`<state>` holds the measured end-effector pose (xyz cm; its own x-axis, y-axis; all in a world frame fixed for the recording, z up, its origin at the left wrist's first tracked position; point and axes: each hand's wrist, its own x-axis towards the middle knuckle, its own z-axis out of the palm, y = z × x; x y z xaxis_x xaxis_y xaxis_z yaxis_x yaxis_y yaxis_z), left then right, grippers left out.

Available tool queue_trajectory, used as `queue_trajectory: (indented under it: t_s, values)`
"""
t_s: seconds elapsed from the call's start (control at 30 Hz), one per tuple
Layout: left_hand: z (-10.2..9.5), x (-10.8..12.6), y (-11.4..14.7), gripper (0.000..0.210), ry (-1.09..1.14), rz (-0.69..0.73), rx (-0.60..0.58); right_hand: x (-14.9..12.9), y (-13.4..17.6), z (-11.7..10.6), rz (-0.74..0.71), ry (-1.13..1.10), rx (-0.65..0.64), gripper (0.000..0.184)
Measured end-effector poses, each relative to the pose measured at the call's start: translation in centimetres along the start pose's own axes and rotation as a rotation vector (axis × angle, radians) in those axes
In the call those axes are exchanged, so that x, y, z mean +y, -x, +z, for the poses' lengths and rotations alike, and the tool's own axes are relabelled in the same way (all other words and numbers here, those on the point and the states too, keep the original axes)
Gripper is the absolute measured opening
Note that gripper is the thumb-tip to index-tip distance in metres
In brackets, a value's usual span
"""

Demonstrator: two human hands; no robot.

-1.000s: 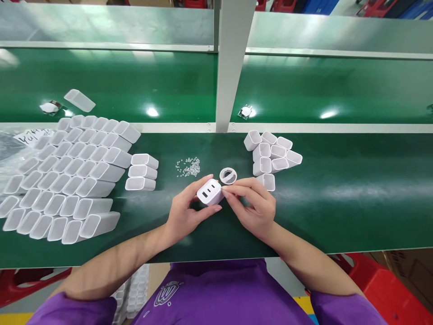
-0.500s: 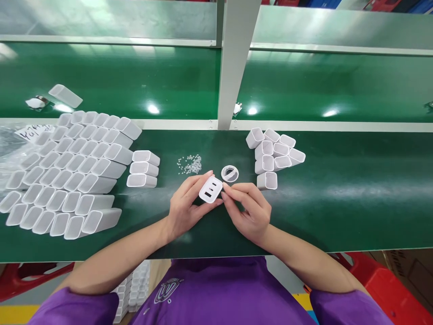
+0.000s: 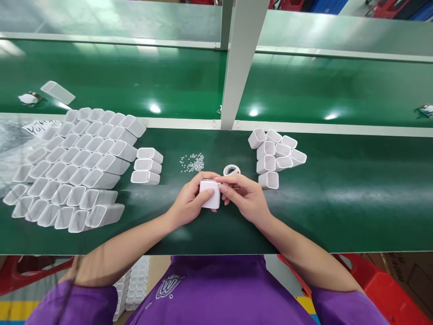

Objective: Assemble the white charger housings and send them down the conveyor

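- Green bench [image 3: 338,203] runs across the view, with a second green belt [image 3: 101,85] beyond a pale rail and a grey post [image 3: 241,63] rising at the middle.
- Far left on the belt lie one loose shell [image 3: 57,92] and a small white part [image 3: 29,98]; clear bags [image 3: 10,135] with a written slip sit at the bench's left edge.
- Left block of empty white shells [image 3: 74,167] lies in tight rows, open ends toward the person; three more shells [image 3: 147,165] are stacked just beside it.
- Left hand [image 3: 189,203] is closed around the charger [image 3: 210,195], thumb on its near face, holding it low over the bench in front of the person.
- Right hand [image 3: 245,198] pinches the charger's right top edge with thumb and forefinger; the other fingers curl loosely.
- To do this well, I judge the left grip should stay firm and square while the right fingertips press evenly along the edge, not at one corner.
- Tiny clear beads [image 3: 192,162] lie scattered just beyond the hands, and a small ring [image 3: 232,170] sits near the right fingertips; either could be knocked by a careless reach.
- Right pile of shells [image 3: 277,153] stands near the right hand, close enough to be nudged.
- Far right on the belt lies another small part [image 3: 425,109].
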<state>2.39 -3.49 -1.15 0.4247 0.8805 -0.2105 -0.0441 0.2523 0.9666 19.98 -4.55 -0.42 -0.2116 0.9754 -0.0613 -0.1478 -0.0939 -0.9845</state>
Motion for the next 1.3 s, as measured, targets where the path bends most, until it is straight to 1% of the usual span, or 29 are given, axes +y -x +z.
queue_trajectory:
  t_s: [0.07,0.2,0.27,0.33,0.4,0.57,0.67,0.83,0.97,1.13,1.3]
  values:
    - [-0.1,0.1,0.0,0.039,-0.022,-0.001,-0.017,0.0,0.0,0.1,0.036,-0.050,-0.028,0.021]
    - [-0.1,0.9,-0.2,0.031,-0.169,0.079,0.023,-0.2,0.0,0.1,0.049,-0.112,-0.048,0.020]
    - [-0.1,1.3,-0.2,0.030,-0.183,0.088,0.020,-0.3,0.0,0.0,0.047,-0.113,-0.043,0.019]
    - [-0.2,1.5,-0.2,0.032,-0.172,0.074,-0.008,-0.2,0.0,0.0,0.042,-0.104,-0.042,0.020]
    - [-0.3,1.4,-0.2,0.032,-0.198,0.078,-0.020,-0.2,0.0,-0.1,0.027,-0.092,-0.044,0.021]
    - [-0.7,0.7,-0.3,0.028,-0.330,0.165,0.035,0.2,0.1,0.0,-0.024,-0.058,-0.050,0.017]
    - [-0.9,0.5,-0.4,0.027,-0.351,0.213,0.036,0.3,0.2,0.0,-0.040,-0.052,-0.057,0.017]
    - [-1.0,0.5,-0.4,0.028,-0.395,0.183,0.015,0.2,0.4,0.1,-0.056,-0.016,-0.051,0.017]
    - [-1.1,0.4,-0.3,0.026,-0.440,0.227,0.007,0.3,0.4,0.0,-0.100,0.037,-0.053,0.015]
    - [-0.9,0.1,-0.3,0.022,-0.500,0.361,-0.011,0.5,0.5,0.1,-0.188,0.116,-0.049,0.014]
    - [-0.6,-0.4,-0.4,0.021,-0.561,0.447,0.027,0.5,0.6,0.2,-0.301,0.260,-0.011,0.016]
